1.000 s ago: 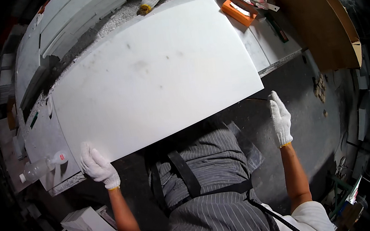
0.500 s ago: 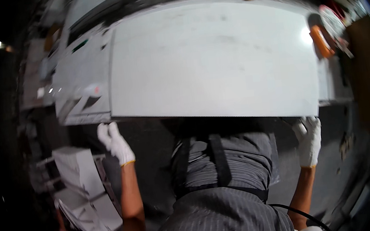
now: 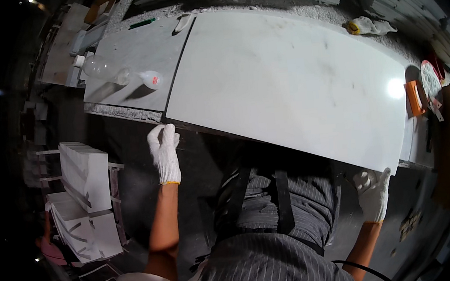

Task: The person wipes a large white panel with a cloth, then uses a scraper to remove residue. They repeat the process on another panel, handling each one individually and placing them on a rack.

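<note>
One clear plastic bottle (image 3: 98,68) lay left of one white marble slab (image 3: 284,80). The gloved left hand (image 3: 165,154), fingers bent, met its near-left corner; open floor (image 3: 198,175) bordered its near edge; one gloved right hand (image 3: 374,195) met its near-right corner. Either grip: cannot tell.

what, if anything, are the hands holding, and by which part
Cannot tell if the white slab is held: left hand by its near left corner, right hand at its near right corner.
</note>
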The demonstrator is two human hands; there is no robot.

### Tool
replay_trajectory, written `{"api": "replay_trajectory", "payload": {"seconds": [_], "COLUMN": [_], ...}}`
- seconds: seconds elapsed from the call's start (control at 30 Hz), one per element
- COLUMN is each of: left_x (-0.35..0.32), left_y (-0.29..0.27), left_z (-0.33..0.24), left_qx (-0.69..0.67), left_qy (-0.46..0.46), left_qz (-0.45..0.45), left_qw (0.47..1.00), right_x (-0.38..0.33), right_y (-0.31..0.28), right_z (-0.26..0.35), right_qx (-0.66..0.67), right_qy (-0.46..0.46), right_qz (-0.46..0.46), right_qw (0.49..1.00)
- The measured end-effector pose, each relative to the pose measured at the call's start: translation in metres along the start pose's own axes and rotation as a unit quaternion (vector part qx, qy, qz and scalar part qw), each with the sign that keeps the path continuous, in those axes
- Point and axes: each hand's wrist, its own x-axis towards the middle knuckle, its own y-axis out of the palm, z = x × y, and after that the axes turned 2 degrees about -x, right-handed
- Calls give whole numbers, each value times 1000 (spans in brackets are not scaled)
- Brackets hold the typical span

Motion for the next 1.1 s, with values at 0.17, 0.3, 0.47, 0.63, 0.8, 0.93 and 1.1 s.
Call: {"api": "replay_trajectory", "payload": {"seconds": [0.17, 0.3, 0.47, 0.63, 0.8, 0.93, 1.1], "left_x": [20, 31, 40, 40, 43, 34, -3], "left_y": [3, 1, -4, -5, -11, -6, 20], "left_z": [-27, -41, -42, -47, -45, -38, -18], "left_qx": [171, 233, 193, 171, 132, 351, 544], "left_qy": [16, -6, -56, -64, -95, 145, 477], "left_qz": [53, 105, 149, 172, 188, 103, 119], "left_qw": [984, 967, 968, 968, 969, 919, 680], "right_x": [3, 2, 7, 18, 17, 18, 14], "right_y": [15, 40, 47, 16, 39, 41, 53], "right_z": [3, 24, 26, 9, 19, 20, 24], "right_qx": [-25, 84, 36, -6, 46, 37, 9], "right_qy": [-14, 44, 21, -11, -2, 0, -14], "right_qz": [-37, -164, -214, -189, -224, -239, -258], "right_qw": [999, 982, 976, 982, 974, 970, 966]}}
